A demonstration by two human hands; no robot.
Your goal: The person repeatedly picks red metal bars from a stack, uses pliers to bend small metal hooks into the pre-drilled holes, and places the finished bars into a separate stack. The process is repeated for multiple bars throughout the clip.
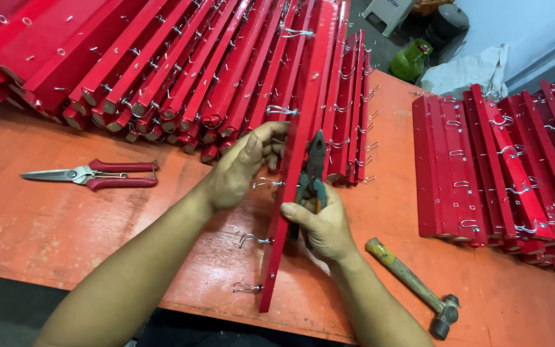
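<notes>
Two bare forearms reach up from the lower edge, hands close together at centre.

The left hand (pixel 242 168) lies higher, back of the hand up, wrist straight, fingers curled in a grip with the thumb stretched along the top. The right hand (pixel 321 226) sits just below and to its right, closed in a fist-like hold, thumb pressed across the front, knuckles facing the left hand. Both forearms are bare and angled inward, the left one longer in view.
</notes>
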